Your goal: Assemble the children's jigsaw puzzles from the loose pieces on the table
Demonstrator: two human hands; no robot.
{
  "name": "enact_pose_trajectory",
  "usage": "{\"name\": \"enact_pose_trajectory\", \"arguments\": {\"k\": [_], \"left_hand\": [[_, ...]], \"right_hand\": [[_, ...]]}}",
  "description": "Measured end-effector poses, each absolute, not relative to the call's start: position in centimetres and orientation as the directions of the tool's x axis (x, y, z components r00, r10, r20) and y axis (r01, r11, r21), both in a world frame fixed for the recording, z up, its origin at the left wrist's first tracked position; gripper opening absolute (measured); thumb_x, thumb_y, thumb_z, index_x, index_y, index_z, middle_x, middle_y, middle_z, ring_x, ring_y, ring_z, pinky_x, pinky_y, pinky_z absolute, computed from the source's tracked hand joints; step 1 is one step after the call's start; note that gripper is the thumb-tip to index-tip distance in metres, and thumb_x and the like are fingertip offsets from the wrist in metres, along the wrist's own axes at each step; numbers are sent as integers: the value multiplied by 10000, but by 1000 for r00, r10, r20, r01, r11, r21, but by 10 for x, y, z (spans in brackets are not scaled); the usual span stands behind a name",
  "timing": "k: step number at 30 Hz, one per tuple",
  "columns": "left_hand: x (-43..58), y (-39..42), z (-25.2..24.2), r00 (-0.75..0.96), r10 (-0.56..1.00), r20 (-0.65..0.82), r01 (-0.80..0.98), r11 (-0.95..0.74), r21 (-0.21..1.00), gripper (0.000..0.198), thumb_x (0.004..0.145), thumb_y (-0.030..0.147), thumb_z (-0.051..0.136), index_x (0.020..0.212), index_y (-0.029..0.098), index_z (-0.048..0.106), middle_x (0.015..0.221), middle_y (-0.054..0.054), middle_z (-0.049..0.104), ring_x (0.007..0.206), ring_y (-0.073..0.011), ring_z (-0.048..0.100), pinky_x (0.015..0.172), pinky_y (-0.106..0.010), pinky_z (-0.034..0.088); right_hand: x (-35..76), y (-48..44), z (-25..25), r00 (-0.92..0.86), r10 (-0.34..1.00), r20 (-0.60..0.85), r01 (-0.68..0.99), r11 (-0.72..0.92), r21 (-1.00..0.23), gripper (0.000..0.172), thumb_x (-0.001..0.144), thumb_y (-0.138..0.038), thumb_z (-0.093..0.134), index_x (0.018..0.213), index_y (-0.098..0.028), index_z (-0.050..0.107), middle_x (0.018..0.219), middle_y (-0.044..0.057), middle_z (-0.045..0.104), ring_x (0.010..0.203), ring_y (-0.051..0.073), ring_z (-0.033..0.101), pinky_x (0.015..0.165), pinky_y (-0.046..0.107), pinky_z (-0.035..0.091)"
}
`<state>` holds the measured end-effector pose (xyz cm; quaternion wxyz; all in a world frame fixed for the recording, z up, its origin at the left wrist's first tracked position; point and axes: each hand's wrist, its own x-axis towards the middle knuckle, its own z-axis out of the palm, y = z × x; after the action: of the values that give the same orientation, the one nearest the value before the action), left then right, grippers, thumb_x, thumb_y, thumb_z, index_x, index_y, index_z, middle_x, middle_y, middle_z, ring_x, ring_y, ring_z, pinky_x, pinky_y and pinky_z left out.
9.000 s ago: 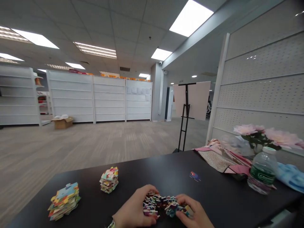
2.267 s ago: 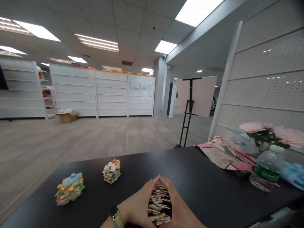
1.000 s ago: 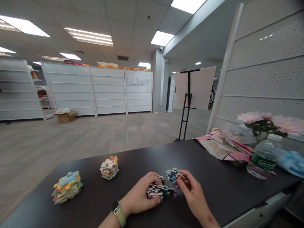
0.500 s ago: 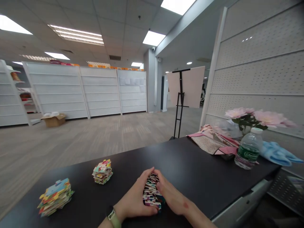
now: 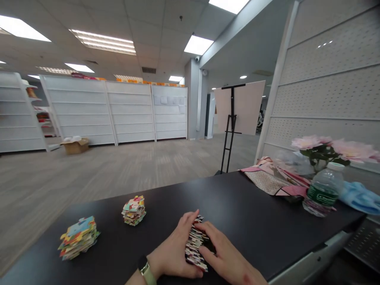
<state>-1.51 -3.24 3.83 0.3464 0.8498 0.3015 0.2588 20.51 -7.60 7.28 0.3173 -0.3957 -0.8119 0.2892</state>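
Puzzle pieces (image 5: 194,247) bundled between left hand (image 5: 175,251) and right hand (image 5: 224,251), at the near side of a dark table (image 5: 246,221).
Left to right: a larger stack (image 5: 78,237) of bright pieces, then a smaller stack (image 5: 133,210), both apart from the hands; next the left hand, clamped around the bundle with fingers toward its far end and thumb at its near end; the bundled pieces, pale edges showing and somewhat ragged; then the right hand, against their right side, fingers and thumb apart, though whether it grips a piece cannot be told; well to the right, a bottle (image 5: 323,192). Gathering and evening the bundle appears to be the step in hand; the next move would call for level pressure from both sides, lest loose pieces slip.
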Motion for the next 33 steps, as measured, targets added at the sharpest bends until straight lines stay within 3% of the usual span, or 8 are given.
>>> {"name": "enact_pose_trajectory", "arguments": {"k": [6, 9, 12, 15, 21, 25, 28, 33], "left_hand": [[-14, -32, 45, 687, 658, 309, 250, -613, 750, 1108, 559, 326, 921, 1523, 238, 379, 1487, -134, 332, 1360, -369, 429, 1189, -471, 312], [-16, -31, 47, 678, 663, 317, 246, -611, 752, 1103, 560, 260, 919, 1520, 255, 375, 1479, -127, 340, 1357, -357, 428, 1187, -473, 314], [-18, -32, 46, 682, 662, 312, 254, -614, 747, 1069, 581, 209, 904, 1506, 280, 373, 1503, -116, 316, 1372, -345, 409, 1185, -471, 313], [-18, -34, 47, 705, 642, 302, 258, -628, 734, 987, 609, 182, 889, 1462, 311, 409, 1529, -91, 294, 1415, -337, 353, 1186, -446, 307], [-16, -38, 52, 709, 617, 341, 231, -660, 715, 781, 630, 110, 831, 1306, 288, 483, 1450, -67, 383, 1363, -287, 410, 1158, -377, 335], [-15, -38, 53, 717, 622, 314, 257, -655, 711, 877, 606, 125, 858, 1369, 299, 461, 1462, -73, 372, 1380, -309, 383, 1169, -400, 315], [-14, -38, 55, 710, 631, 312, 243, -636, 732, 883, 609, 142, 874, 1377, 312, 474, 1444, -63, 383, 1334, -296, 433, 1152, -390, 336], [-18, -37, 57, 685, 658, 312, 247, -614, 750, 809, 611, 158, 871, 1322, 296, 512, 1400, -55, 405, 1246, -274, 502, 1095, -355, 389]], "right_hand": [[210, -72, 65, -390, 886, 250, 488, 429, -760, 325, 1030, -351, 472, 1320, -279, 598, 1296, 67, 674, 1189, 240, 631, 1049, 363, 477], [216, -74, 59, -319, 900, 298, 503, 427, -751, 324, 1053, -349, 389, 1281, -272, 605, 1215, 71, 690, 1092, 229, 662, 995, 361, 510], [218, -79, 57, -338, 879, 337, 495, 471, -730, 352, 1005, -272, 464, 1348, -270, 545, 1352, 84, 607, 1199, 235, 608, 1050, 366, 485], [217, -82, 56, -405, 863, 303, 514, 489, -705, 563, 881, -108, 522, 1416, -277, 486, 1492, 85, 482, 1233, 227, 589, 1072, 358, 475], [210, -80, 51, -331, 890, 314, 582, 454, -675, 601, 852, -81, 497, 1425, -254, 449, 1466, 104, 447, 1208, 240, 589, 1045, 371, 489], [208, -78, 52, -298, 916, 268, 566, 396, -723, 485, 821, -87, 551, 1265, -281, 570, 1272, 46, 532, 946, 184, 652, 880, 311, 537], [210, -79, 55, -306, 918, 254, 520, 385, -763, 385, 886, -137, 540, 1230, -298, 603, 1265, 30, 541, 838, 150, 649, 852, 301, 535], [219, -78, 58, -264, 924, 278, 432, 371, -822, 305, 933, -291, 572, 1232, -273, 631, 1310, 64, 579, 913, 195, 654, 843, 319, 546]]}}
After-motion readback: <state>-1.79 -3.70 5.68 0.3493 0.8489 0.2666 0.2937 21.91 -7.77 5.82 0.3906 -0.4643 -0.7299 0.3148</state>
